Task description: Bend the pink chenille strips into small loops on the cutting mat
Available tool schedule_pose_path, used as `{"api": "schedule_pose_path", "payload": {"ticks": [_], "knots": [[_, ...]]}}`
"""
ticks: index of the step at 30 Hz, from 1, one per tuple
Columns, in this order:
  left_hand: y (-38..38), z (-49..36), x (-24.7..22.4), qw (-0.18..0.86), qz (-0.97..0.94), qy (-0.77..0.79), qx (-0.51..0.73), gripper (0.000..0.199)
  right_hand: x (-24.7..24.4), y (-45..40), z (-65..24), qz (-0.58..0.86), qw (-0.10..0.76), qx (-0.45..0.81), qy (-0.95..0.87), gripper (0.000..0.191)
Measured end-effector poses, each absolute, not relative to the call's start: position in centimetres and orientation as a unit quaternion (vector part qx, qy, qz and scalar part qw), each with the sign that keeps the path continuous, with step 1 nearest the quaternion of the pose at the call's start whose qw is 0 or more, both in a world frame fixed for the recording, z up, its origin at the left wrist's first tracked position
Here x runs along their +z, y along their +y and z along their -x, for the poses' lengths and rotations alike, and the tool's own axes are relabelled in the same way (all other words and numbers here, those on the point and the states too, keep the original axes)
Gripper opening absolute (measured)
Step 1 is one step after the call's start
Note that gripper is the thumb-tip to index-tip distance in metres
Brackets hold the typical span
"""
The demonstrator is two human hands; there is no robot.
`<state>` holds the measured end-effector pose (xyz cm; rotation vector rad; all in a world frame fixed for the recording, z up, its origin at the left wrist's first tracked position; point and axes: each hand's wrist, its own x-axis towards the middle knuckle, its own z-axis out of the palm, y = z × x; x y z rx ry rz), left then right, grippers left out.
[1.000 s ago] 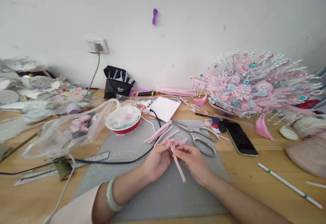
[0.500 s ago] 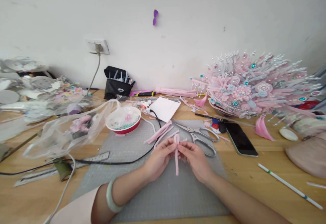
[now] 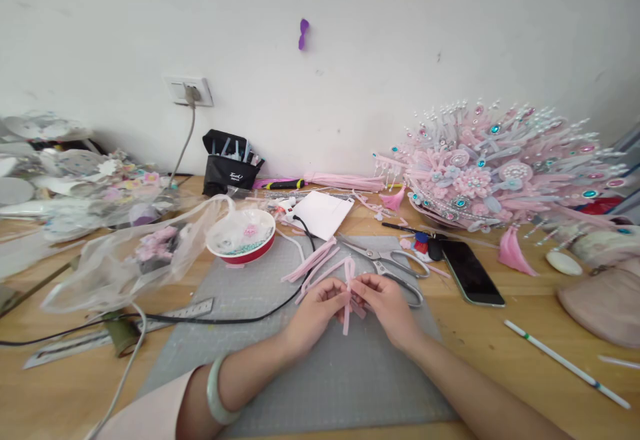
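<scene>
Between my two hands is a pink pipe cleaner point(image 3: 349, 268), bent into an upright loop with loose ends hanging below my fingers. My left hand point(image 3: 319, 312) pinches it from the left, thumb against fingers. From the right, my right hand point(image 3: 384, 305) grips the same piece near the base of the loop. Part of the strip is hidden behind my fingers. Just behind my hands lie several cut pink pipe cleaners point(image 3: 311, 260) and silver scissors point(image 3: 383, 259), blades spread, on the grey cutting mat point(image 3: 320, 380).
A red-rimmed bowl of beads point(image 3: 245, 257) stands at the mat's back left, near a plastic bag point(image 3: 100, 273). A black cable point(image 3: 225, 321) crosses the mat over a ruler point(image 3: 65, 349). Right of the mat are a phone point(image 3: 470, 270) and a large beaded pink headdress point(image 3: 480, 173).
My fingers have shifted on the pink pipe cleaner. The loop now looks wider and slightly tilted, and a second end shows below my right fingers.
</scene>
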<state>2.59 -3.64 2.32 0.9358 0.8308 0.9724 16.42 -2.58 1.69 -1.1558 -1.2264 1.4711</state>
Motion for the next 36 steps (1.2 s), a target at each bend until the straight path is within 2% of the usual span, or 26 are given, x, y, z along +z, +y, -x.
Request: {"api": "schedule_pose_path", "payload": {"ticks": [10, 27, 36], "knots": [[-3.7, -2.5, 2.1, 0.69, -0.414, 0.387, 0.45, 0.019, 2.3, -2.5, -16.6, 0.455, 0.407, 0.602, -0.515, 0.024], [-3.3, -2.2, 1.9, 0.694, -0.44, 0.352, 0.448, 0.016, 2.4, -2.8, -16.5, 0.43, 0.411, 0.644, -0.482, 0.022], [-2.2, -1.2, 2.7, 0.737, -0.383, 0.324, 0.453, 0.021, 2.5, -3.5, -15.8, 0.432, 0.364, 0.65, -0.508, 0.016]]}}
